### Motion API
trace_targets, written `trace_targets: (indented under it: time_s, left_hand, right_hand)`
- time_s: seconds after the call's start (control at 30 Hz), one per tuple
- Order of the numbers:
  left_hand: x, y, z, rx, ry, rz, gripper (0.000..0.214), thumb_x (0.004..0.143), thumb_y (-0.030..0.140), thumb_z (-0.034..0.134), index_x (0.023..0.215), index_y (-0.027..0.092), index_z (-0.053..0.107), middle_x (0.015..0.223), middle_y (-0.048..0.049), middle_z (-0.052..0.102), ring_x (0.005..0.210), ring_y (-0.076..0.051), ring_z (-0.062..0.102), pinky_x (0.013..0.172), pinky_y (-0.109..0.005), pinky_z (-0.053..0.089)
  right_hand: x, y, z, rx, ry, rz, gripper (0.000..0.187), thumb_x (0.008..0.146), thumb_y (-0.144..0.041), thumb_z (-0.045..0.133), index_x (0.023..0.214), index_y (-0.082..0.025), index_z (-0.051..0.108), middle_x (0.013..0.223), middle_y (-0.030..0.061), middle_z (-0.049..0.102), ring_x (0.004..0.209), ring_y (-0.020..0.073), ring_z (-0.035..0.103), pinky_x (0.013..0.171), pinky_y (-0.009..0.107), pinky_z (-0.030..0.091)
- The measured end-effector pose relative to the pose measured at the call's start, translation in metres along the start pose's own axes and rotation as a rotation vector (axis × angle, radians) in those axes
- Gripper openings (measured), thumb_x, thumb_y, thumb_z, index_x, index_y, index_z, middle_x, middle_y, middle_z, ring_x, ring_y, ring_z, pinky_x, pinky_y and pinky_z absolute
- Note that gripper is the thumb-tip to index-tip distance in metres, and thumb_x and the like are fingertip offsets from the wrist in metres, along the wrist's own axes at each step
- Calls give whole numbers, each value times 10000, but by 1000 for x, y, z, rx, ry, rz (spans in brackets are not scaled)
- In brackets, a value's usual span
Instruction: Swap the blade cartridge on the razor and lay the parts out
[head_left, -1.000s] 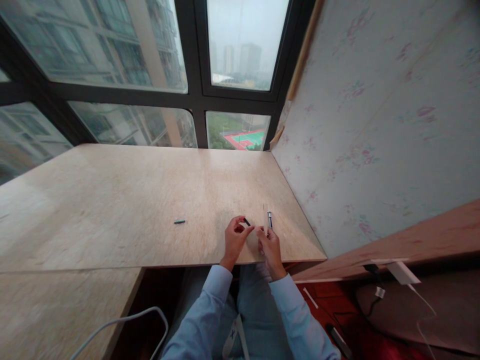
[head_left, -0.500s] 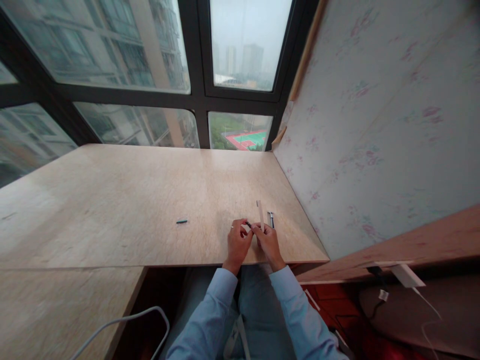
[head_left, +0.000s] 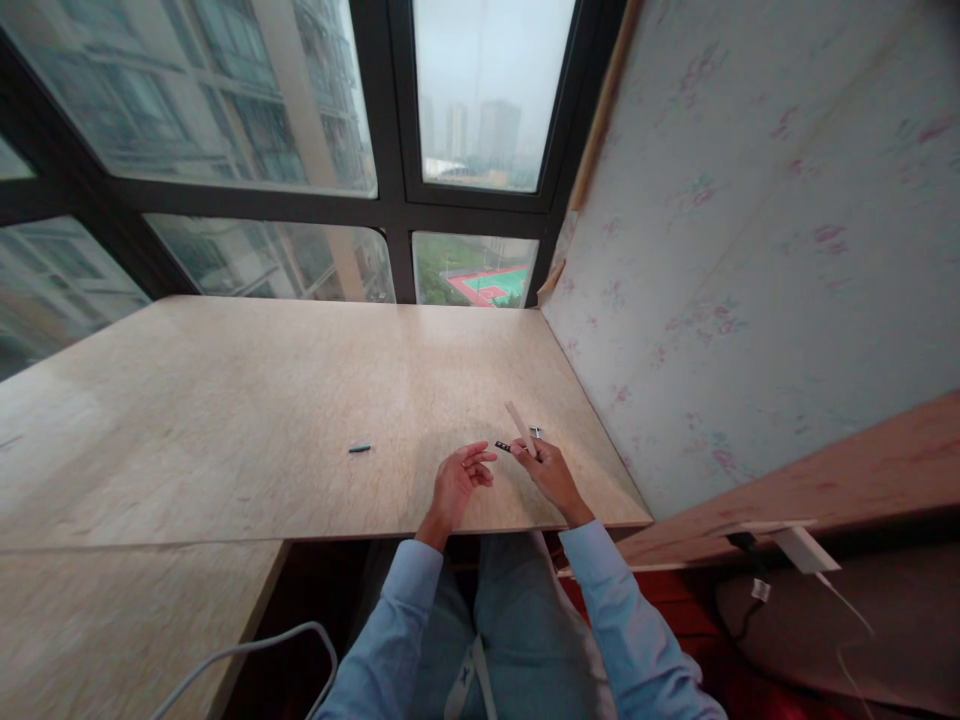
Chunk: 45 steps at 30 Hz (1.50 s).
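Observation:
My right hand is closed on a small black strip with pale marks, which sticks out to the left from the fingertips. A thin, pale, flat stick stands out from the same hand, tilted up and to the left. My left hand is open just left of the strip, fingers spread and apart from it. Behind my right hand lies a T-shaped, silver-headed tool, its handle mostly hidden. Farther left on the tabletop is a short, dark teal, stick-like piece.
A flower-patterned wall borders the tabletop on the right. Dark-framed windows rise behind it. A grey cable loops at the lower left, and a white plug or adapter sits at the lower right.
My left hand has let go of the black strip and moved left, its fingers spreading. My right hand has shifted slightly right, keeping the strip; the pale stick now leans more to the left.

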<state>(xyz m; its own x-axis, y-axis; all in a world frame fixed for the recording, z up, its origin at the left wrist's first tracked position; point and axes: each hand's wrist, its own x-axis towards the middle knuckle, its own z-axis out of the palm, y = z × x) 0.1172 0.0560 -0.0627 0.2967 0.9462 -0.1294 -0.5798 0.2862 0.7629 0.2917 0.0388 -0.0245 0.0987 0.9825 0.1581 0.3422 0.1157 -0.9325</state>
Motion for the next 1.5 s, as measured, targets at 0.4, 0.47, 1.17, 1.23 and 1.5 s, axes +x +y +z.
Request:
trace_targets:
  time_s: [0.4, 0.47, 1.17, 1.23, 1.5]
  left_hand:
    - [-5, -1, -11, -205, -215, -392, 502, 916, 537, 460, 858, 90, 682, 891, -147, 677, 777, -197, 651, 795, -398, 518]
    - [-5, -2, -11, -213, -226, -382, 491, 913, 531, 475, 850, 89, 681, 850, -126, 664, 746, -179, 638, 807, -393, 515]
    - [-7, 3, -8, -282, -155, -355, 452, 907, 490, 502, 908, 85, 702, 756, -87, 593, 712, -161, 565, 747, -321, 452]
    - [-7, 3, -7, -302, -149, -342, 445, 903, 491, 508, 875, 92, 702, 747, -85, 590, 713, -162, 566, 721, -310, 456]
    - [-9, 5, -8, -205, -138, -309, 470, 901, 528, 472, 983, 122, 693, 756, -76, 571, 613, -144, 530, 418, -226, 363]
  right_hand:
    - [2, -2, 21, 43, -200, -64, 312, 832, -434, 601, 736, -158, 711, 649, 4, 626, 613, 154, 520, 591, 245, 381]
    - [4, -3, 19, 47, -237, -65, 330, 835, -440, 597, 704, -155, 701, 620, -2, 611, 600, 149, 515, 595, 245, 383]
    - [-41, -17, 30, 521, -120, 239, 492, 822, -655, 553, 930, -178, 602, 510, -111, 329, 373, 45, 185, 354, 178, 134]
    - [-51, -20, 37, 523, -141, 275, 474, 808, -657, 571, 845, -184, 575, 503, -109, 334, 369, 42, 195, 345, 175, 140]
    - [-74, -21, 63, 477, -174, 335, 485, 811, -681, 534, 758, -199, 523, 474, -103, 341, 347, 54, 237, 340, 187, 161]
